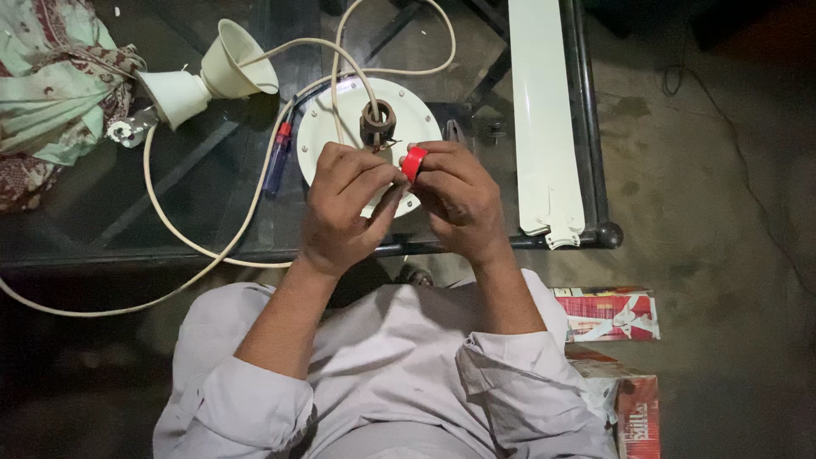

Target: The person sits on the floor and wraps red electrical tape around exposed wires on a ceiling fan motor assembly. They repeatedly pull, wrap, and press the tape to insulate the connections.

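Here | red tape roll (413,161) pinched between right hand (459,200) and left hand (344,208) fingers

A screwdriver (278,159), two cream cups (208,78) and a fan blade (544,119) lie on the counter (102,212); cloth (51,85) left, cartons (608,313) on floor.

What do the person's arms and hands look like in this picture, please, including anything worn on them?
Both hands, the left hand and the right hand, are bare, with no gloves, rings or watch in view. The forearms are bare too. Pale grey shirt sleeves are rolled up into thick cuffs near the elbows, matching the loose pale grey garment.
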